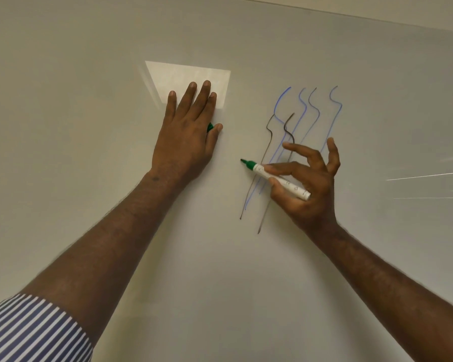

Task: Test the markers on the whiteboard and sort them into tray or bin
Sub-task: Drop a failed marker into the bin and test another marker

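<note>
The whiteboard (89, 74) fills the view. My right hand (309, 184) pinches a white marker with a green tip (277, 178), uncapped, its tip pointing left just off or at the board beside several wavy blue and dark lines (306, 118). My left hand (188, 131) lies flat on the board with fingers straight. The green cap (209, 127) peeks out between its thumb and palm, mostly hidden under the hand.
A bright rectangular light reflection (183, 77) shows on the board above my left fingers. The board's top edge (351, 13) runs along the upper right. Thin glare streaks (426, 176) lie at the right. No tray or bin is in view.
</note>
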Demonstrator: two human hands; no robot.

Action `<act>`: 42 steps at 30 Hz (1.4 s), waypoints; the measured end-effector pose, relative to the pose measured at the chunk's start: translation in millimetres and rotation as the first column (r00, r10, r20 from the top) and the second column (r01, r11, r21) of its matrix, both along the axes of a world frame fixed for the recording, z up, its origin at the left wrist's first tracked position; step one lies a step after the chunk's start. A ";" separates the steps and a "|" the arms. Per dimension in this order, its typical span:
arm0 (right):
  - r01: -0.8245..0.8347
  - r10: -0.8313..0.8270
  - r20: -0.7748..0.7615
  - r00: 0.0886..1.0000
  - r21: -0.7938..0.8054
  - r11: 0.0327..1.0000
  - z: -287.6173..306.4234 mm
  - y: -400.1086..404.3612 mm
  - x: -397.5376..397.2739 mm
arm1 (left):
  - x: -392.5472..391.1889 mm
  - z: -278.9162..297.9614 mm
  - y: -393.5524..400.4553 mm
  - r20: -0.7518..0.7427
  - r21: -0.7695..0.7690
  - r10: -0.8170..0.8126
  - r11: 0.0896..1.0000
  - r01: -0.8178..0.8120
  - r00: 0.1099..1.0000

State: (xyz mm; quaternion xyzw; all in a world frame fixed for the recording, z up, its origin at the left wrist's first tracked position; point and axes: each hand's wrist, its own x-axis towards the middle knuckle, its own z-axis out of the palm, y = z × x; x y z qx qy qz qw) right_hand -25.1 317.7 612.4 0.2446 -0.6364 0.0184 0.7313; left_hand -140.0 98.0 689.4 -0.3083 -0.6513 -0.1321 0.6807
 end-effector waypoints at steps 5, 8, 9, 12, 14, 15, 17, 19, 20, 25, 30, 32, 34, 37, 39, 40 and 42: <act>-0.005 -0.003 0.099 0.995 0.083 0.997 -30.9 -5.4 0.9 | 2.5 -7.4 -2.4 0.007 -0.001 -0.054 0.999 0.054 0.999; -0.040 0.036 0.174 0.984 0.020 0.999 -44.3 -12.7 5.6 | 4.9 -20.3 -5.3 -0.016 0.012 -0.164 0.986 0.165 0.986; -0.058 0.058 0.184 0.981 -0.001 0.998 -47.3 -16.2 8.4 | 6.4 -25.8 -6.5 -0.013 0.021 -0.210 0.977 0.210 0.978; -0.136 0.147 0.185 0.972 -0.071 0.988 -54.5 -27.1 19.5 | 11.7 -46.4 -11.4 0.028 0.055 -0.368 0.929 0.366 0.930; -0.179 0.199 0.183 0.963 -0.118 0.977 -60.5 -32.7 26.5 | 14.3 -62.7 -14.6 0.060 0.086 -0.495 0.868 0.490 0.867; -0.193 0.216 0.184 0.959 -0.134 0.972 -64.3 -35.0 28.9 | 16.1 -71.4 -15.6 0.073 0.114 -0.564 0.824 0.555 0.822; -0.212 0.239 0.189 0.952 -0.154 0.965 -73.6 -38.8 32.6 | 21.3 -89.8 -17.3 0.085 0.182 -0.690 0.720 0.670 0.718; -0.222 0.253 0.199 0.947 -0.164 0.961 -85.3 -42.0 34.8 | 28.8 -110.3 -18.6 0.084 0.249 -0.782 0.617 0.746 0.618; -0.226 0.258 0.207 0.944 -0.166 0.960 -91.9 -43.3 35.5 | 32.3 -121.4 -19.0 0.079 0.283 -0.814 0.572 0.770 0.576; -0.247 0.291 0.272 0.917 -0.183 0.951 -123.0 -46.5 37.8 | 43.6 -171.1 -18.2 0.068 0.458 -0.935 0.339 0.822 0.347; -0.304 0.368 0.296 0.882 -0.240 0.922 -153.8 -52.5 42.7 | 63.7 -200.6 -13.9 0.065 0.568 -0.990 0.138 0.811 0.123; -0.336 0.417 0.301 0.857 -0.287 0.897 -166.7 -56.4 44.8 | 75.4 -208.8 -10.6 0.042 0.579 -0.996 0.085 0.811 0.074; -0.385 0.487 0.305 0.819 -0.338 0.859 -177.9 -59.9 47.4 | 84.4 -218.3 -6.3 0.031 0.592 -0.999 0.026 0.806 0.009; -0.433 0.566 0.315 0.762 -0.403 0.806 -192.8 -67.3 51.5 | 93.5 -233.6 -1.3 0.001 0.645 -0.996 -0.067 0.761 -0.089; -0.428 0.576 0.318 0.753 -0.429 0.796 -203.1 -72.7 51.7 | 98.2 -244.1 2.1 -0.024 0.694 -0.993 -0.102 0.712 -0.118; -0.423 0.581 0.320 0.748 -0.444 0.790 -208.3 -74.9 51.0 | 100.5 -248.5 3.6 -0.035 0.718 -0.992 -0.112 0.687 -0.125; -0.422 0.599 0.318 0.735 -0.476 0.771 -217.6 -78.9 49.2 | 103.8 -254.8 5.8 -0.051 0.756 -0.990 -0.126 0.642 -0.134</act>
